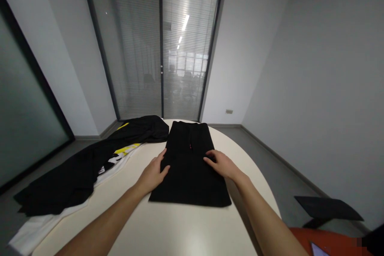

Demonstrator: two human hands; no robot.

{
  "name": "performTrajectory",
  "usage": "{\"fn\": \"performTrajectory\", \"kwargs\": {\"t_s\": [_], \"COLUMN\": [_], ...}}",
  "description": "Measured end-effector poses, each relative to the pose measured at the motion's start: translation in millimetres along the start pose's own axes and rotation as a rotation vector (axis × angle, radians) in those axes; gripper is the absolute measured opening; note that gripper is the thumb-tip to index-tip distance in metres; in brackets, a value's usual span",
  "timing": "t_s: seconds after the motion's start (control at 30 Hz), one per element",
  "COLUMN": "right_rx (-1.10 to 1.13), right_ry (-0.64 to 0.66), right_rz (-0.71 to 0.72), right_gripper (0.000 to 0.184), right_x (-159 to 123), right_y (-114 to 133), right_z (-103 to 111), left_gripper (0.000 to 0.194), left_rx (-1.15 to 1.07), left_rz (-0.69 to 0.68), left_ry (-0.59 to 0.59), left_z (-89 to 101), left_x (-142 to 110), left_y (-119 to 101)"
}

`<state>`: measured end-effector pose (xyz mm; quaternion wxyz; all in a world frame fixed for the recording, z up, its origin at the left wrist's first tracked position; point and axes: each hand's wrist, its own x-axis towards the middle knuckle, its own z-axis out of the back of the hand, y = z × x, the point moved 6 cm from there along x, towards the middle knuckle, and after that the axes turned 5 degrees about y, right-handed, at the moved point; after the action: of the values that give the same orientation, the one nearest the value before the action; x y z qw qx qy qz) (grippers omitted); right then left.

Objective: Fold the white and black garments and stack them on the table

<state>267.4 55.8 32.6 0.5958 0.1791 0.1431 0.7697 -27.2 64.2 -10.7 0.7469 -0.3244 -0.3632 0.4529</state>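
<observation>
A black garment [189, 176], skirt-like in outline, lies flat on the white table [192, 228]. It is narrower at the far end, with a slit or seam line and a tiny red spot near its middle. My left hand [152, 174] rests at its left edge, fingers stretched out and thumb apart, lying on the cloth. On the opposite edge is my right hand [222, 164], its fingers slightly bent and thumb apart, touching the fabric. Neither hand visibly grips the cloth.
At the left, black clothing [75, 172] with yellow parts lies over white cloth [39, 228] and hangs past the table edge. A chair with a dark armrest [328, 208] and red seat [300, 236] stands at the lower right. Beyond the table are glass panels with blinds [138, 56].
</observation>
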Motion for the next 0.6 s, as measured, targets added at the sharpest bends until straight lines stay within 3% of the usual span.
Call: {"fn": "performTrajectory", "kwargs": {"t_s": [0.23,0.43,0.5,0.6], "right_rx": [-0.055,0.041,0.071,0.091], "right_ry": [0.159,0.368,0.369,0.259], "right_rz": [-0.030,-0.086,-0.065,-0.012], "right_gripper": [0.040,0.036,0.034,0.030], "right_x": [-1,-11,-13,-12], "right_y": [-15,-14,-11,-7], "right_z": [-9,-11,-9,-2], "left_gripper": [0.065,0.063,0.062,0.060], "left_rx": [0.292,0.206,0.185,0.148], "left_rz": [0.034,0.084,0.096,0.067], "left_ry": [0.105,0.220,0.200,0.146], "left_z": [8.4,15.9,16.5,13.7], "left_x": [5,-2,-4,-4], "left_y": [-5,-16,-18,-18]}}
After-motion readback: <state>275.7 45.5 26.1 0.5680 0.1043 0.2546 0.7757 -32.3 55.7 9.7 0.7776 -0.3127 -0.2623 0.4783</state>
